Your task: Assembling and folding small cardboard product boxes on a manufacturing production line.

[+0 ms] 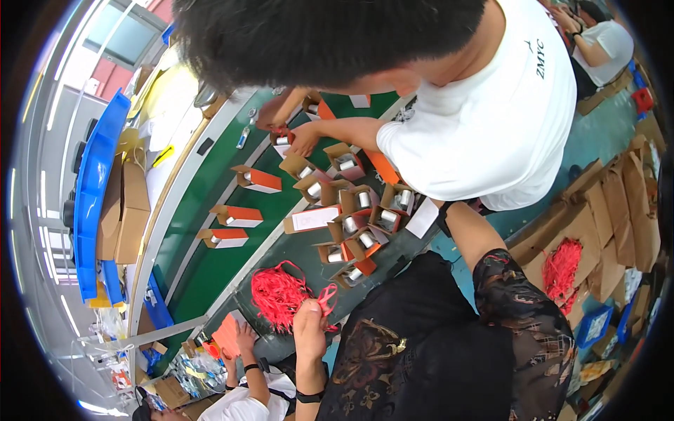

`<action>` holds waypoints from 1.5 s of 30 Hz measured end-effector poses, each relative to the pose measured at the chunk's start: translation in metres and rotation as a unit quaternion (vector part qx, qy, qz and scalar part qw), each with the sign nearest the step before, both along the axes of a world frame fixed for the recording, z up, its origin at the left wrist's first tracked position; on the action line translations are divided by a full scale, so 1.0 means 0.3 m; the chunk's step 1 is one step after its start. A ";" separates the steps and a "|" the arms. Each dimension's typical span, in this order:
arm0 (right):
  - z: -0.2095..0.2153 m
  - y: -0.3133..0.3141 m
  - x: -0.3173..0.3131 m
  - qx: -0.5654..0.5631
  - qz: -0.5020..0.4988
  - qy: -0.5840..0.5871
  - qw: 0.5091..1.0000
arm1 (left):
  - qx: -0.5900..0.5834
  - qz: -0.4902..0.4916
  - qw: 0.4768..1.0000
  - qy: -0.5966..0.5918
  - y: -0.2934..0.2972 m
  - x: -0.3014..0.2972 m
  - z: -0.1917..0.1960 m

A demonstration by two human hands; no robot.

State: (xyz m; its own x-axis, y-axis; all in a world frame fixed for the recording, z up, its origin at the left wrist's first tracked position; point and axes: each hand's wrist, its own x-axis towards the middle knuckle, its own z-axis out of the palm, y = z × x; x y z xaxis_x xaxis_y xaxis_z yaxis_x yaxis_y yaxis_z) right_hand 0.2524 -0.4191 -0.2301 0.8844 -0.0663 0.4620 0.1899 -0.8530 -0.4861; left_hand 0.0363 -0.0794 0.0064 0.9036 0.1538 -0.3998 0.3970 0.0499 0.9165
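My left hand (309, 328) is closed, thumb on top, on a few strands of red shredded paper (279, 298). The rest of that tangled clump lies on the dark workbench beside my fingers. My right forearm (472, 231) reaches away past a co-worker's white shirt. Its hand is mostly hidden behind that shirt, so its fingers do not show. Close to it lies a white card (422, 218). Left of the card stand several small open orange cartons (349, 226), most with a silver cylinder inside. One carton with a white face (316, 219) lies among them.
A co-worker (491, 105) leans over the bench, hands on a carton. Along the bench runs a green conveyor (203, 189) carrying more cartons. Another person (256, 393) handles orange card at lower left. More red shreds (562, 274) lie on cardboard at right.
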 end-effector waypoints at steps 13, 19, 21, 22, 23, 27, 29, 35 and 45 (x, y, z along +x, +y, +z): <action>0.284 0.067 -0.327 0.516 0.060 0.372 0.769 | -0.173 0.057 0.983 0.004 -0.031 0.103 0.023; 0.625 0.322 -0.346 0.582 0.284 0.508 0.568 | -0.251 -0.001 0.968 0.015 -0.068 0.121 0.072; 0.670 0.401 -0.335 0.572 0.290 0.533 0.551 | -0.316 -0.010 0.949 -0.002 -0.085 0.125 0.090; 0.684 0.434 -0.329 0.568 0.300 0.550 0.533 | -0.315 -0.014 0.949 -0.006 -0.084 0.122 0.090; 0.700 0.458 -0.333 0.568 0.303 0.547 0.536 | -0.300 -0.003 0.954 -0.021 -0.083 0.118 0.085; 0.783 0.509 -0.361 0.628 0.347 0.558 0.417 | -0.157 0.049 0.981 -0.098 -0.067 0.086 0.030; 0.787 0.522 -0.374 0.643 0.360 0.536 0.412 | -0.088 0.072 0.984 -0.138 -0.084 0.079 0.041; 0.769 0.585 -0.392 0.612 0.328 0.467 0.548 | 0.033 0.056 0.989 -0.134 -0.039 0.044 0.039; 0.784 0.576 -0.393 0.670 0.359 0.396 0.515 | -0.153 -0.024 0.987 -0.030 0.024 0.012 0.002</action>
State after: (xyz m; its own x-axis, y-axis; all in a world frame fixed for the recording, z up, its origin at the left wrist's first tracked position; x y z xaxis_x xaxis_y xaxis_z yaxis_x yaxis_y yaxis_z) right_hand 0.1345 -0.2462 0.0052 0.7790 0.6193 -0.0980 -0.4879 0.5006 -0.7151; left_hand 0.0399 -0.0722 0.0069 0.9307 -0.0090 -0.3657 0.3502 0.3109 0.8836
